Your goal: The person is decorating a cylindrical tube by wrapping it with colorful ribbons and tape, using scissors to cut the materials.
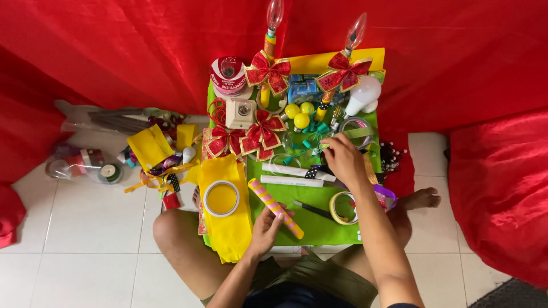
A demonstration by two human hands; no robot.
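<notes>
My left hand (266,228) grips a yellow tube with pink stripes (269,202) that lies slantwise on the green sheet (319,228). My right hand (344,161) reaches further back over the green sheet, fingers curled at a strip of green ribbon (357,133) near a ribbon roll. Two white tubes (292,175) lie just left of that hand. A yellow tape roll (341,208) sits under my right forearm. Whether the right hand grips the ribbon is unclear.
Red bows (267,72) on candle-shaped lamps, a white bulb (364,94), yellow balls (301,116) and a ribbon spool (229,74) crowd the back. Yellow felt with a tape ring (221,198) lies left. Red cloth surrounds the tiled floor (91,228). My bare knees and foot flank the sheet.
</notes>
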